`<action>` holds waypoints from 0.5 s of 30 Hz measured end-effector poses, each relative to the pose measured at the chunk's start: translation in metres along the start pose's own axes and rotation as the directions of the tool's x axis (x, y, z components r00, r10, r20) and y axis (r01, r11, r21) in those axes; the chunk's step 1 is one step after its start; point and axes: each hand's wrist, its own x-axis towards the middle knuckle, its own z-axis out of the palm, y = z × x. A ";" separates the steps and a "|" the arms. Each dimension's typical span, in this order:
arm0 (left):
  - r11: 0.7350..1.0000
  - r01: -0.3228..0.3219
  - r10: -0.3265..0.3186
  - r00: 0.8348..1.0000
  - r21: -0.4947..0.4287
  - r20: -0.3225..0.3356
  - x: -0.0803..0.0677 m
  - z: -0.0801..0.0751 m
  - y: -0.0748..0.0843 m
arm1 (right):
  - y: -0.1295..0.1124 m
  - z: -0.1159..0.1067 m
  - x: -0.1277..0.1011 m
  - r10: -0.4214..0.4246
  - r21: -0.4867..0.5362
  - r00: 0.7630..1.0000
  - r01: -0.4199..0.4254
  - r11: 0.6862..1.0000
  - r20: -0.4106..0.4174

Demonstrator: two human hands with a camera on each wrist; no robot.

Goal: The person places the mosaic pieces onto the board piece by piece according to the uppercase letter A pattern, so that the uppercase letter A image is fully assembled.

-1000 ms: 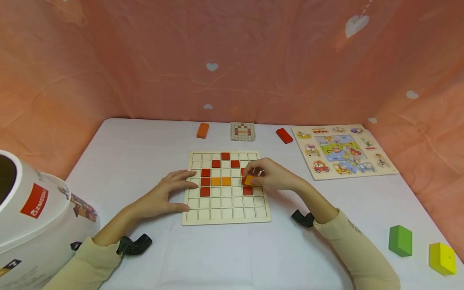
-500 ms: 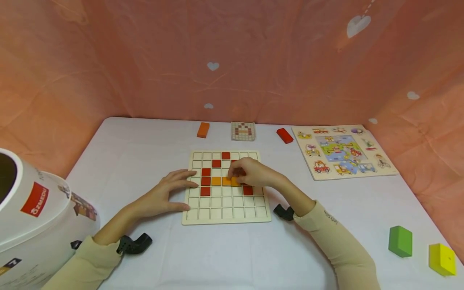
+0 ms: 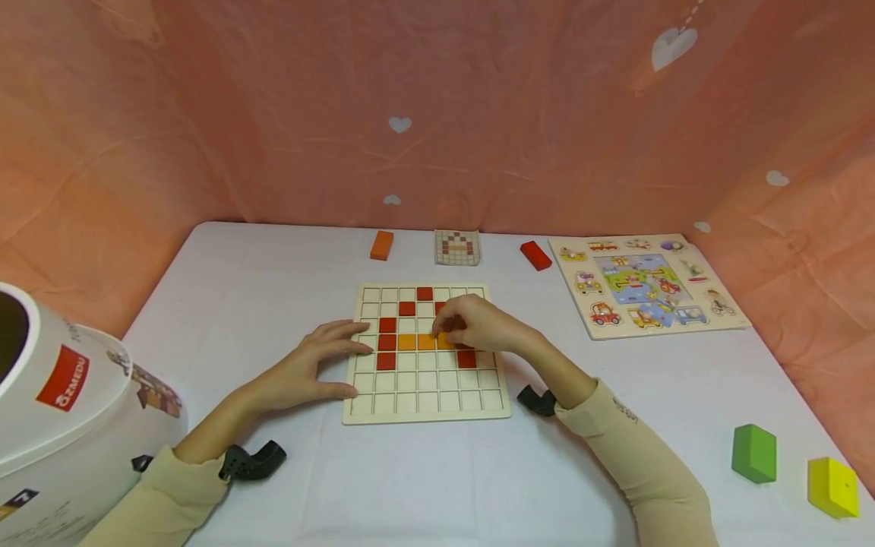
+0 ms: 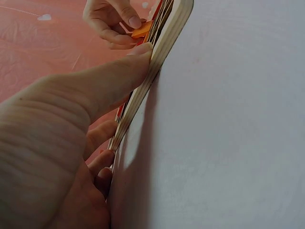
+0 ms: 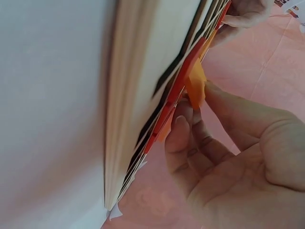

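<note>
A pale wooden grid board (image 3: 427,404) lies on the white table, with red tiles (image 3: 386,342) and orange tiles (image 3: 406,343) set in some of its squares. My left hand (image 3: 301,371) rests on the board's left edge, fingers spread and thumb at the lower side. Over the board's right half, my right hand (image 3: 481,325) pinches an orange tile (image 5: 195,85) between thumb and fingers. That tile stands tilted at the square right of the two orange ones; the right wrist view shows it beside a red tile (image 5: 183,71). My right fingers hide part of the squares beneath.
Behind the board lie an orange block (image 3: 382,245), a small pattern card (image 3: 458,248) and a red block (image 3: 536,256). A picture puzzle board (image 3: 579,304) is at the back right. Green (image 3: 754,453) and yellow (image 3: 832,487) blocks stand front right; a white bucket (image 3: 75,448) stands left.
My right hand has moved left with the orange tile, from the red tiles on the right to the square beside the orange row, and then lingered there. My left hand has stayed in place.
</note>
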 end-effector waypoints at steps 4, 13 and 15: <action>1.000 0.007 -0.007 1.000 -0.001 0.003 0.000 0.000 0.000 | 0.000 0.001 -0.001 0.003 -0.016 1.000 -0.003 1.000 -0.019; 1.000 0.023 -0.023 1.000 0.001 0.000 0.000 0.001 0.001 | 0.002 0.002 -0.004 0.011 -0.026 0.999 -0.012 1.000 -0.049; 1.000 0.023 -0.023 1.000 0.001 -0.001 0.000 0.001 0.001 | 0.002 0.002 -0.006 0.020 -0.022 0.998 -0.022 1.000 -0.056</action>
